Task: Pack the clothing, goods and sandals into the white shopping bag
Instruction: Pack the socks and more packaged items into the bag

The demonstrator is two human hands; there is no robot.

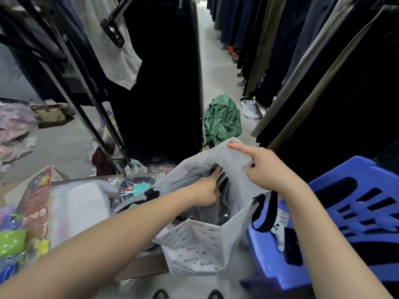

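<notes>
The bag (200,244) is white paper with small black lettering printed over it and black strap handles (265,214). It stands open on the floor in the aisle, between a cardboard box (138,270) on the left and a blue chair (356,212) on the right, and it touches the chair's seat edge. The right hand (265,167) pinches the far right rim with curled fingers, the forefinger stretched out along the edge. The left hand (207,190) reaches down into the mouth, its fingers lying on a dark striped garment (222,180) in clear wrap; whether they grip it or only press it cannot be told. Around the garment the bag's inside shows more dark, glossy wrapping. The box holds a wrapped dark clothing pack (133,186) just beside the bag, a white plastic package (82,203), a tall red pack (36,203) and green goods (11,242) at the far left. On the chair seat lie a white controller (277,231) and a black phone (292,247), one handle draped by them. Beyond the bag a crumpled green cloth (222,119) lies on the floor. Black trousers (162,83) hang on the left rack (86,83), more trousers (323,61) line the right side, and the aisle between them is narrow. Feet (160,294) in dark sandals show at the bottom edge.
</notes>
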